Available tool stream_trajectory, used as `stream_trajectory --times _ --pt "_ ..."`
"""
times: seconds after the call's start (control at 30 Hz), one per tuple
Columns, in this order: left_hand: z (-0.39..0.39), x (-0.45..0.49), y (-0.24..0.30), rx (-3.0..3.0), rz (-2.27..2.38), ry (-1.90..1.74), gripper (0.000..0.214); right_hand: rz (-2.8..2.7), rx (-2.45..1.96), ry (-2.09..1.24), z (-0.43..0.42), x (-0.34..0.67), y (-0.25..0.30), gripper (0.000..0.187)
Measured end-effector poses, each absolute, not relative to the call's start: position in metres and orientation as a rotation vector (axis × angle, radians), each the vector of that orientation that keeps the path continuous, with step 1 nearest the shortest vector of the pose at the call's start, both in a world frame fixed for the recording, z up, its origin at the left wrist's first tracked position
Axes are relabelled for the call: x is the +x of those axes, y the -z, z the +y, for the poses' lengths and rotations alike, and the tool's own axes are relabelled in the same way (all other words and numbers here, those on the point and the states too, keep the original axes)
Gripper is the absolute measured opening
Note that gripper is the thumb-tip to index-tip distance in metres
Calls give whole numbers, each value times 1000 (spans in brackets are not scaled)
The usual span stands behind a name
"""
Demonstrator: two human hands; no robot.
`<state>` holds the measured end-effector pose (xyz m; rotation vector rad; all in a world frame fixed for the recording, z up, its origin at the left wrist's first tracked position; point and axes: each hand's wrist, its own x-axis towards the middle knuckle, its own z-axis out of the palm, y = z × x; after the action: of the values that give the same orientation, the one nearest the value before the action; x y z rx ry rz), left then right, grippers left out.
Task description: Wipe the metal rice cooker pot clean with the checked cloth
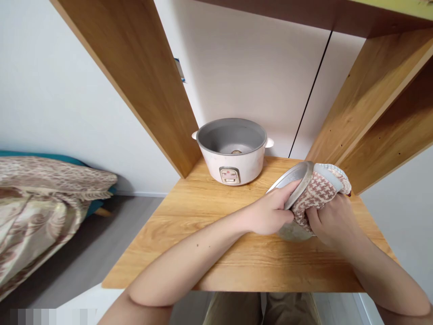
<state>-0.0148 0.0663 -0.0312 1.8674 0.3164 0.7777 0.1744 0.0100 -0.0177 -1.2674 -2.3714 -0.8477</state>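
A metal pot [293,175] is held tilted over the right half of the bench [176,230], towards its right edge; whether it touches the wood I cannot tell. The left hand [272,211] has its grip closed on the rim, thumb along the inside. The right hand's grip [333,219] is closed round a patterned cloth [313,194] bunched against the pot's outer side.

The likeliest trouble is a slip: the left hand pinches only the rim, and the cloth could slide on smooth metal, letting the pot drop. A loose fold might also catch between wall and fingers. A pale, rounded thing just below, too hidden to name, could be knocked.

The pot's mouth faces up and to the left, its base to the right. Being round, it shows no clear long axis; its centre line slants down from mouth to base.

Beyond, near the bench's back edge, the rice cooker [214,163] stands upright, lidless.
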Motion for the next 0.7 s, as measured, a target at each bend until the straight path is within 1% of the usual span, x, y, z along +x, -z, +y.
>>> stream_trajectory --times 0.13,0.27,0.43,0.53,0.63,0.7 --pt "65 -14 34 1884 315 -778 81 -2375 -1293 812 8 178 15 37" --pt "65 -14 42 1906 304 -725 82 -2347 -1308 776 10 183 13 38" --pt "66 -18 50 2005 373 -654 81 -2230 -1456 502 16 187 8 37" --pt "63 -19 47 2042 397 -647 78 -2192 -1534 399 18 187 6 35" --pt "53 -17 39 2072 544 -664 73 -2189 -1579 350 18 187 6 35" --pt "46 -15 32 2098 697 -650 65 -2187 -1580 335 17 187 7 34"
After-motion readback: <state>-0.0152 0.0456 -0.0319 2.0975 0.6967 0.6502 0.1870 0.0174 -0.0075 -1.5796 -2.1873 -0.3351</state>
